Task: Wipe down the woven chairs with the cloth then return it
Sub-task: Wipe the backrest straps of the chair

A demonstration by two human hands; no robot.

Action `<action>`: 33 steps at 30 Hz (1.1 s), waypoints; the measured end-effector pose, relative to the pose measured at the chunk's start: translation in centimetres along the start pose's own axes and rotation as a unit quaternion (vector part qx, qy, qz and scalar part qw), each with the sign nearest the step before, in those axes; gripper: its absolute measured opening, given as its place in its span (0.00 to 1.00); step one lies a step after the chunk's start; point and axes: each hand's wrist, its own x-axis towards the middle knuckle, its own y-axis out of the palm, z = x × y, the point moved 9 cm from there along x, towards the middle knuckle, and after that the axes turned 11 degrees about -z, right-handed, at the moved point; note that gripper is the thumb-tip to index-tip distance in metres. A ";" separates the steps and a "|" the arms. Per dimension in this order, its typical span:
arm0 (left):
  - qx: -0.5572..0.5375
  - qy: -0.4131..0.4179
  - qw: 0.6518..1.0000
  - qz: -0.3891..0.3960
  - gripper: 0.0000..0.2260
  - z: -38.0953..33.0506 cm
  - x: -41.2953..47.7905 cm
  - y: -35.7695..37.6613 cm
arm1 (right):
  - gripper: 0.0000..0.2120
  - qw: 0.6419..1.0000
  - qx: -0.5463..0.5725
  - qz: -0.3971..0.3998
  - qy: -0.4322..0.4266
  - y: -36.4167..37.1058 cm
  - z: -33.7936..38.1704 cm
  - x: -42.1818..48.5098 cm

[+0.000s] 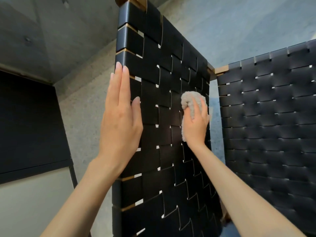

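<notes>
Against the left edge of the near woven chair [162, 74], the left hand [119, 120] is laid flat, its fingers straight and close together, with the thumb resting on the black straps. Its fingertips reach up to a strap that wraps round the edge. Further right on the same woven face, the cloth [189, 100], beige and fluffy, is bunched and gripped by the right hand [196, 124], whose fingers are curled over it and press it to the weave. This hand is placed close to the panel's right edge.

Bare weave is seen above, below and between the two hands. Strips of the wooden frame [221, 69] are exposed between the straps along the left edge and at the upper corners. A second woven chair [266, 108] is stood just beside the first on the right. Only a narrow gap is left between them, closing where the top corners nearly meet. To the left of the near chair, open space is bounded by a concrete wall [82, 108] and a dark panel [29, 120].
</notes>
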 end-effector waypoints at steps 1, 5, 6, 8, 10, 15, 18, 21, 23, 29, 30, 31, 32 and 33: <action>0.000 0.000 1.000 -0.005 0.26 0.0 0.0 0.0 | 0.21 0.999 -0.013 -0.004 0.047 -0.3 -2.7 1.0; 0.012 0.002 1.000 -0.015 0.26 0.1 0.0 0.1 | 0.21 0.976 -0.094 0.003 0.195 -1.0 -11.6 2.4; 0.014 0.002 1.000 -0.015 0.26 0.1 0.0 0.2 | 0.21 0.972 -0.110 0.008 0.208 -1.1 -12.9 2.5; 0.014 0.001 1.000 -0.016 0.26 0.2 0.0 0.2 | 0.21 0.965 -0.135 0.017 0.225 -1.2 -14.6 2.4; 0.012 0.001 1.000 -0.021 0.26 0.2 0.0 0.1 | 0.21 0.961 -0.137 -0.003 0.239 -1.6 -14.8 2.0; -0.018 -0.015 0.999 -0.022 0.25 0.3 0.0 0.0 | 0.18 0.991 -0.046 -0.049 0.117 -1.5 -6.8 -0.1; -0.052 -0.035 0.998 -0.023 0.25 0.4 0.0 -0.2 | 0.22 1.000 0.025 -0.007 -0.009 -0.8 1.4 -2.3; -0.098 -0.059 0.993 -0.022 0.24 0.7 0.3 -0.5 | 0.20 0.993 0.071 0.040 -0.087 0.7 9.1 -3.6; -0.115 -0.068 0.991 -0.019 0.23 0.8 0.5 -0.8 | 0.21 0.986 0.082 0.065 -0.127 1.7 13.5 -3.5; -0.084 -0.055 0.991 -0.083 0.21 0.7 3.9 -1.9 | 0.20 0.983 0.048 0.030 -0.176 4.4 20.5 1.4; -0.089 -0.060 0.992 -0.072 0.21 0.7 4.7 -1.4 | 0.20 0.981 0.026 0.020 -0.189 4.7 20.7 1.9; -0.092 -0.062 0.992 -0.057 0.21 0.6 5.4 -0.8 | 0.19 0.979 0.009 0.008 -0.204 4.9 20.6 2.0; -0.093 -0.059 0.993 -0.042 0.21 0.5 6.1 -0.2 | 0.19 0.977 0.000 -0.005 -0.215 4.9 20.3 2.1; -0.095 -0.056 0.993 -0.032 0.22 0.3 6.7 0.3 | 0.20 0.975 -0.002 -0.015 -0.220 4.7 19.8 2.1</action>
